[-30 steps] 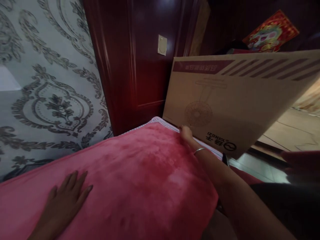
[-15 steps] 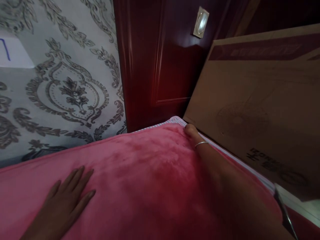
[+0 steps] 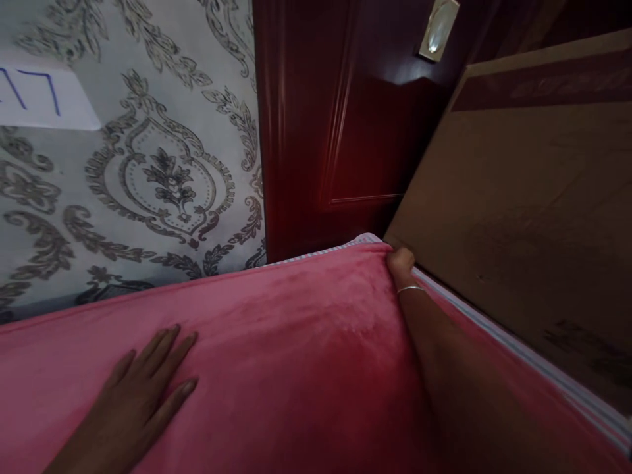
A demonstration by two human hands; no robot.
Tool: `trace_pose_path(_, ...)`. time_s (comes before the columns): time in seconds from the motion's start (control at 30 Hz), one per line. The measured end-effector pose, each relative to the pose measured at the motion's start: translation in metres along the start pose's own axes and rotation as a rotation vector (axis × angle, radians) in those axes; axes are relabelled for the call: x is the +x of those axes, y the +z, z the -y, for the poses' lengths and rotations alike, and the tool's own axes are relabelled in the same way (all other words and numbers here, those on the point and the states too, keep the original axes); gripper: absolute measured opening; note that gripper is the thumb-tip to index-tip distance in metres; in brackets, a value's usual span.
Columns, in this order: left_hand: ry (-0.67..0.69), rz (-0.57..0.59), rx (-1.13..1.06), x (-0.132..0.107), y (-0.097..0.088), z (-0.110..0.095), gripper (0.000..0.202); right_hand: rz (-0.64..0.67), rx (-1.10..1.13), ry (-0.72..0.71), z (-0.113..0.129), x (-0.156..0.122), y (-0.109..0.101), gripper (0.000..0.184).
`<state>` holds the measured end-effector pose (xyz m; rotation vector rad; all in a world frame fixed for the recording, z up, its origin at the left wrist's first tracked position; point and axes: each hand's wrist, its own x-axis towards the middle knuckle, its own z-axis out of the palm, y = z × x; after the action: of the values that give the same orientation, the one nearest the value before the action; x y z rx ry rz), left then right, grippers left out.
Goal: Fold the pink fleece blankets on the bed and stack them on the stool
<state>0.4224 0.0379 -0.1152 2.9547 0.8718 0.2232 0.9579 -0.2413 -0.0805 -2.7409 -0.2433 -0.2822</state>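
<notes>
A pink plush blanket point(image 3: 276, 336) covers what looks like a mattress, whose striped edge point(image 3: 368, 238) shows along the back and the right side. My left hand point(image 3: 143, 382) rests on the blanket at the lower left, palm down with the fingers spread. At the far right corner my right hand point(image 3: 401, 262) is closed in a fist on the blanket's edge, next to the striped fabric. The blanket is creased just beside that fist. A thin bracelet point(image 3: 411, 288) circles the right wrist. What lies inside the curled fingers is mostly hidden.
A large cardboard box point(image 3: 518, 178) leans close along the right side. Behind the corner stands a dark red panelled door point(image 3: 306, 131) with a metal handle plate point(image 3: 439, 29). Patterned wallpaper point(image 3: 168, 178) fills the left, with a white paper label point(image 3: 44, 99) on it.
My right hand has closed more tightly at the corner, and the blanket's edge there is pulled into creases. My left hand stays flat. The whole view has shifted slightly.
</notes>
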Motion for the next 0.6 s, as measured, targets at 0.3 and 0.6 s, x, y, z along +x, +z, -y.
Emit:
trace_pose_path(0.3,0.002,-0.001,-0.009,0.0,0.001,0.001,0.078,-0.017,-0.024,-0.305,0.029,-0.029,0.001,0.052)
trace_pose_path(0.6,0.035,-0.021,0.006,-0.002,0.0,-0.002,0.076,0.103,-0.112,-0.422,0.059,-0.018,0.008,0.041)
